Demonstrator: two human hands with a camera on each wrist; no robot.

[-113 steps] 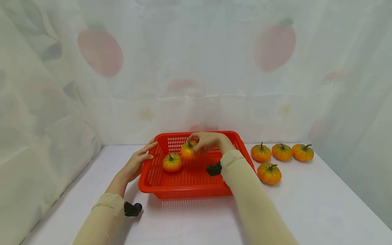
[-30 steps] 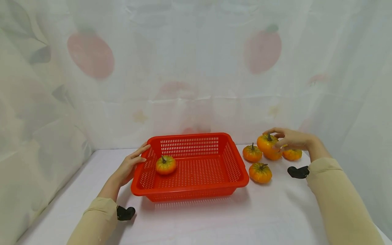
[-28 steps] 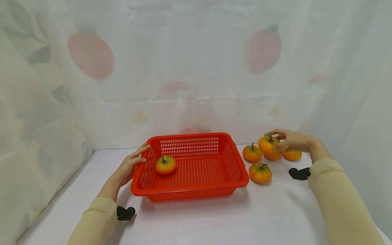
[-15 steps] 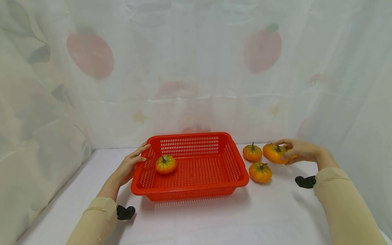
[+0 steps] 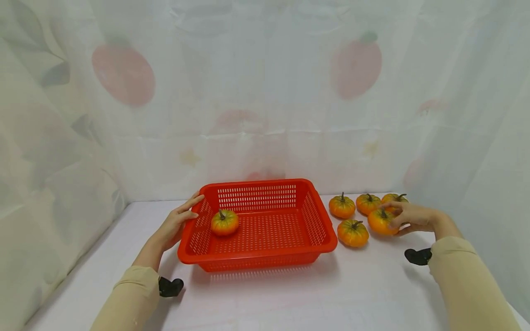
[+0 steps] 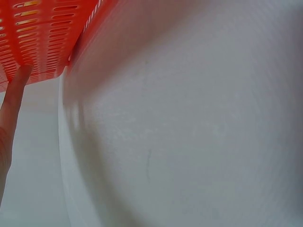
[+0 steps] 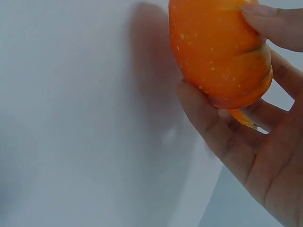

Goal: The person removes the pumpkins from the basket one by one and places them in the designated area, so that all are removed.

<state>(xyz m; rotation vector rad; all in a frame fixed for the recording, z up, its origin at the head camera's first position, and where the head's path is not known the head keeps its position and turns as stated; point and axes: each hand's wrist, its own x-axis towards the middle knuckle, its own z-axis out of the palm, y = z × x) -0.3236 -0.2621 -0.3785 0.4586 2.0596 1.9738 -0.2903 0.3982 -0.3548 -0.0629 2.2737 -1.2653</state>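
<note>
My left hand (image 5: 170,229) rests at the left side of a red plastic basket (image 5: 265,252), its fingers lying against the rim. In the left wrist view one straight finger (image 6: 16,94) touches the slotted outer wall. My right hand (image 5: 418,219) grips a small orange pumpkin (image 5: 380,223) between thumb and fingers, low over the table on the right. The right wrist view shows this pumpkin (image 7: 218,52) from below; its shadow falls beside it, and I cannot tell whether it touches the table. Another small pumpkin (image 5: 225,223) sits inside the basket, towards the left.
Behind the gripped pumpkin stand three pumpkins in a row: a left one (image 5: 342,206), a middle one (image 5: 367,204) and a right one (image 5: 393,198), partly hidden. One more pumpkin (image 5: 353,233) sits beside the basket's right edge. A pale curtain (image 5: 265,92) closes the back.
My right hand has carried the pumpkin out of the basket to the right, then down and towards me, in front of the back row. My left hand has stayed at the basket.
</note>
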